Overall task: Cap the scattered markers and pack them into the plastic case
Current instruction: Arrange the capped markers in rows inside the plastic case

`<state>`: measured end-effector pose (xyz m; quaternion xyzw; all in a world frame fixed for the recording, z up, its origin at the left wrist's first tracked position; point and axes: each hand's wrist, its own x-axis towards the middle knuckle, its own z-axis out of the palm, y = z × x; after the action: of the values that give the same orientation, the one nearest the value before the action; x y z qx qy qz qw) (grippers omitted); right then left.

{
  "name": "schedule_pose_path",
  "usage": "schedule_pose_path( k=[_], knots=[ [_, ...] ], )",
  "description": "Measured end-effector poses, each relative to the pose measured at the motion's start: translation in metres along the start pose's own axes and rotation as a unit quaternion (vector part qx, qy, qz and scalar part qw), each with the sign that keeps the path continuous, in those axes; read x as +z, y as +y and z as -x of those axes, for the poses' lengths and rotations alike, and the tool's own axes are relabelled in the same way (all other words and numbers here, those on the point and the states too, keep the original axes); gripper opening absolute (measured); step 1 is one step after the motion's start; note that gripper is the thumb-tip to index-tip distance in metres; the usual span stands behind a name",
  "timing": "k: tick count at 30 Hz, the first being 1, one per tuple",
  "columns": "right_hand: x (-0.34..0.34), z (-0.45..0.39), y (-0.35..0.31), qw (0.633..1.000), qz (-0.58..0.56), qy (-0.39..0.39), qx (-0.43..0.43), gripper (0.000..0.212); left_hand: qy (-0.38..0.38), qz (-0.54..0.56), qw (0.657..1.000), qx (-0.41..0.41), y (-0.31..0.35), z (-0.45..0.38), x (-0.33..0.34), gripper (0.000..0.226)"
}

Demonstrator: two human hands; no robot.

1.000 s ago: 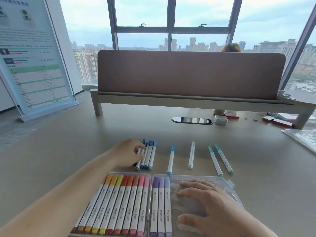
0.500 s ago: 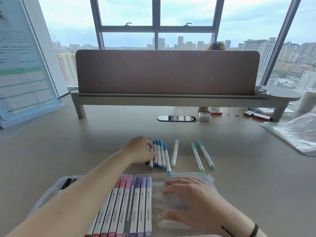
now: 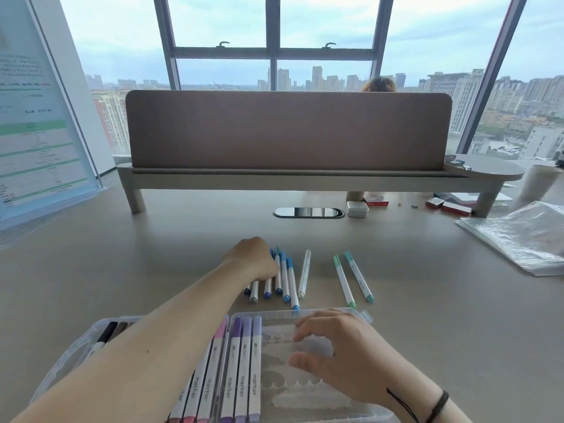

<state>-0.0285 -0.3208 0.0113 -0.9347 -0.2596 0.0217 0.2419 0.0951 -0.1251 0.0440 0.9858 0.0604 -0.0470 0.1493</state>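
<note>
At the near edge of the desk (image 3: 122, 270) a clear plastic case (image 3: 363, 315) lies open in two halves. The right hand (image 3: 345, 352) rests on the bare part of its right half, fingers spread and relaxed, grasping nothing. Beside that hand three purple markers (image 3: 244, 361) lie side by side in the tray; pink ones (image 3: 210, 370) fill the left half next to them, and a black marker (image 3: 105, 334) shows at that half's far left corner, the rest hidden under the left forearm. Just beyond the case, the left hand (image 3: 251, 261) reaches over a bunch of blue markers (image 3: 285, 276), its fingers curled down onto them. A white marker (image 3: 304, 273) lies just right of the bunch, and two green markers (image 3: 351, 279) lie apart further right. Toward the right edge sits a crinkled plastic bag (image 3: 518, 236). Along the far edge stands a brown divider (image 3: 287, 129) on a low shelf.
</note>
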Motion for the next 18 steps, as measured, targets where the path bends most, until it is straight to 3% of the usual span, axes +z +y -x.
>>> schedule_pose_path(
  k=[7,10,13,15,18],
  knots=[
    [-0.003,0.001,-0.001,1.0,-0.003,0.0,0.001,0.044,0.024,-0.014,1.0,-0.006,0.007,0.001,0.002,0.015],
    [-0.002,0.001,0.0,1.0,-0.013,0.005,0.001,0.046,0.007,0.031,0.999,-0.007,0.007,0.002,-0.003,0.024],
    [-0.001,0.0,0.001,1.0,-0.02,0.006,0.006,0.048,-0.033,0.197,0.98,-0.01,0.001,0.013,-0.014,0.024],
    [-0.001,0.0,0.0,1.0,-0.018,0.007,0.011,0.047,-0.079,0.331,0.94,-0.011,-0.008,0.028,-0.022,0.021],
    [-0.002,0.001,-0.001,0.999,-0.027,0.01,0.022,0.046,-0.147,0.423,0.894,0.019,-0.027,0.055,-0.03,0.022]
  ],
)
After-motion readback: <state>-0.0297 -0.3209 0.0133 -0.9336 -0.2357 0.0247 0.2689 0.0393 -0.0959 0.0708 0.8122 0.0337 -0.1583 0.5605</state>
